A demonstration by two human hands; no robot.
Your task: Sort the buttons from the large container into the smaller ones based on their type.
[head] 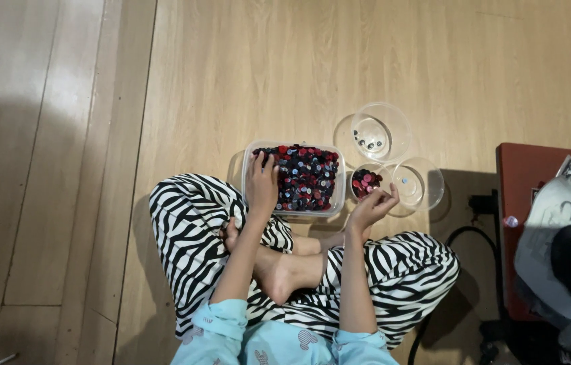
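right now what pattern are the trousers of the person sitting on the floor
Black and white zebra stripes on the trousers, clearest in the head view.

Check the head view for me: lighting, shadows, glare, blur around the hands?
Head view: warm, uneven light; a broad soft shadow darkens the wooden floor at left. Mild glare on the clear round bowls. The left hand in the rectangular tub of small discs and the right hand by the small bowl of red discs look reasonably sharp. Individual discs are too small to resolve.

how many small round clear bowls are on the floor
3. One bowl with red pieces under the right hand, an almost empty one beside it on the right, and one with a few dark pieces behind them.
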